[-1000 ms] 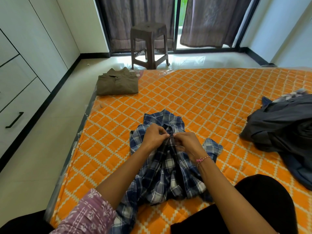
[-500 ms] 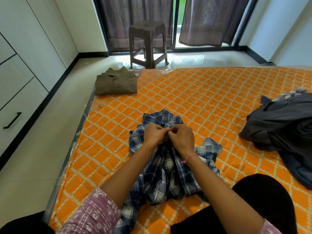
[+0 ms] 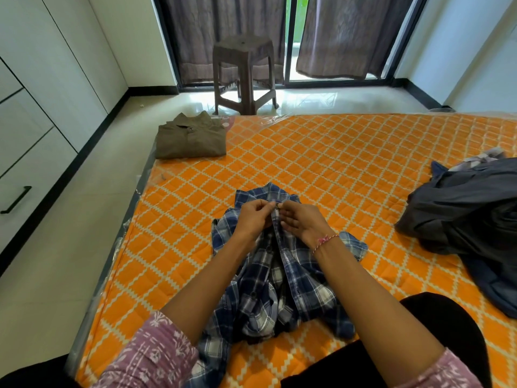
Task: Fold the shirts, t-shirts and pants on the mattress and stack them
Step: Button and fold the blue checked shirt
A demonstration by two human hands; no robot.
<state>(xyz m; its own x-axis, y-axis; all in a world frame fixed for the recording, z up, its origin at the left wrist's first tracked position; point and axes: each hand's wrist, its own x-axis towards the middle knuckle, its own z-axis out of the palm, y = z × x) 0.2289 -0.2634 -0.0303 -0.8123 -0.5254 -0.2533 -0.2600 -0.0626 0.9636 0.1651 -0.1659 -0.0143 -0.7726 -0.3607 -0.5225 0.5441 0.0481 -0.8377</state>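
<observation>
A: What takes up most of the view?

B: The orange mattress [image 3: 321, 152] with its pale diamond pattern. It lies on a light tiled floor and fills the middle and right.

A: And on it?

B: At the right edge, a loose heap of dark clothes [image 3: 470, 217], grey and navy, with a bit of pale checked cloth showing at its top. It sits well apart from the hands. At the far left corner of the mattress lies a folded olive shirt [image 3: 190, 140], collar up, flat and squared.

A: Beyond the mattress?

B: A brown plastic stool [image 3: 244, 71] stands on the floor in front of grey-brown curtains [image 3: 338, 35] and a glass door. White cupboards [image 3: 36, 107] with a black handle run along the left wall.

A: Where is the garment being worked on?

B: The blue plaid shirt [image 3: 277, 278] lies crumpled in the near middle of the mattress, collar away from the person, its front strip running up between the two forearms.

A: The hands?

B: Both meet just below the collar. The left hand [image 3: 254, 217] has its grip together, fingertips pinching the shirt's front edge. The right hand [image 3: 303, 221] pinches the facing edge with thumb and forefinger, the other fingers loosely curled. A small button [image 3: 277, 205] shows between them.

A: Anything smaller?

B: A pink thread bracelet [image 3: 324, 242] on the right wrist.
</observation>
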